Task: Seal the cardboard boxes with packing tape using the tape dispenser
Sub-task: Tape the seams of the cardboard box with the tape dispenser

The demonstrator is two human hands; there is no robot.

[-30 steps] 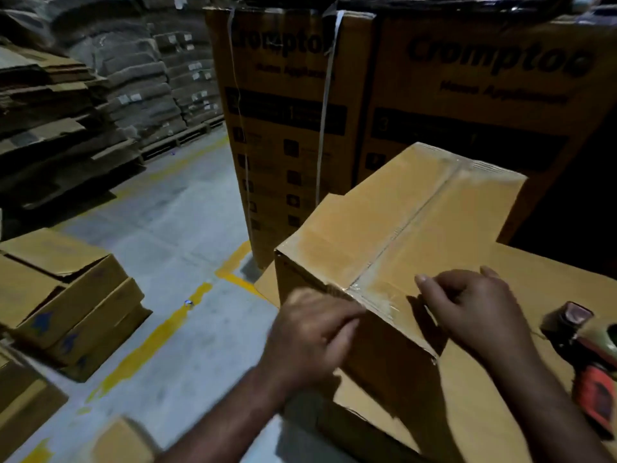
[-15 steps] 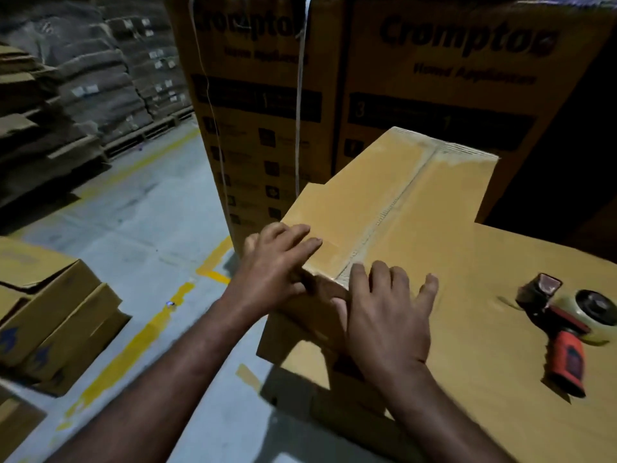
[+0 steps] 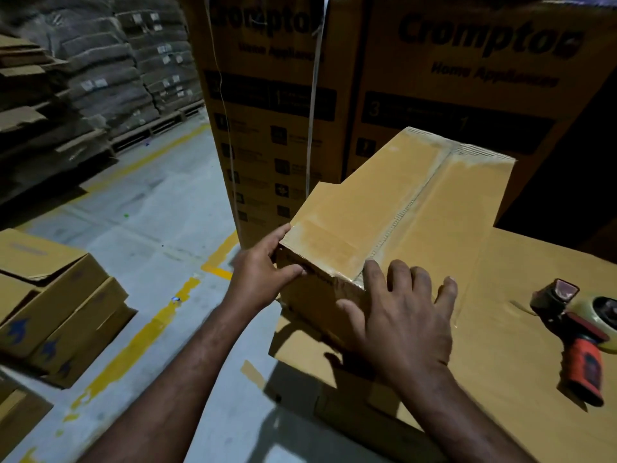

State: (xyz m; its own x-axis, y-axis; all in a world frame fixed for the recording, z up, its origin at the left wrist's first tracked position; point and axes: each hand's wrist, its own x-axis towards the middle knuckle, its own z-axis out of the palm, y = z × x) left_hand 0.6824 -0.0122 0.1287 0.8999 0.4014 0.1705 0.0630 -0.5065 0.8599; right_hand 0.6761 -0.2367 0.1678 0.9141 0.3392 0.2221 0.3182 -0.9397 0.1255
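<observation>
Two printed cartons [image 3: 273,128] behind taped box [image 3: 400,202]

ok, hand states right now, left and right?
Left hand: grips the near left corner of the taped brown cardboard box.
Right hand: open, fingers spread flat, pressing on the box top at its near edge.

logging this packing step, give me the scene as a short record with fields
cardboard box: on a larger carton, clear tape along its top seam
left hand: grips the box's near left corner
right hand: fingers spread flat on the near top edge, over the tape end
tape dispenser: lies on the larger carton, right of the hands, untouched
background: printed Crompton cartons behind; open boxes on floor at left
</observation>
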